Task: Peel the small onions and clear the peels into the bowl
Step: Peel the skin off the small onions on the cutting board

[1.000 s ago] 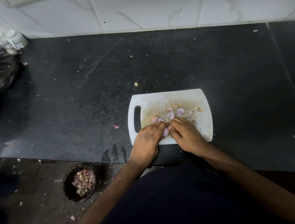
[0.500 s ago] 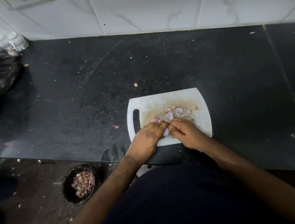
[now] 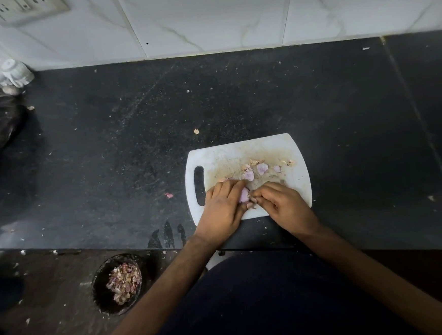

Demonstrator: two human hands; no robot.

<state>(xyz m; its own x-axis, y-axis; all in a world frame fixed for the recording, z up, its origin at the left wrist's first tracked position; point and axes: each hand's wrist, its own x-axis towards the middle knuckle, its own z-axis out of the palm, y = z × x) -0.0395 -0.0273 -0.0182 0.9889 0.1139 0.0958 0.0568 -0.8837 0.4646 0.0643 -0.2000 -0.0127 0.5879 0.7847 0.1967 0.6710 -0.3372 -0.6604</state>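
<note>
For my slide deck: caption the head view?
Both hands peel a small onion over a white cutting board; bowl of peels sits below the counter.

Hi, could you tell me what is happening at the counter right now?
A person is peeling small onions over a white cutting board on a dark counter. The left hand holds a pale purple onion while the right hand picks at its skin. A few peeled onions and loose peels lie on the board. A dark bowl below the counter edge already holds a heap of peels.
</note>
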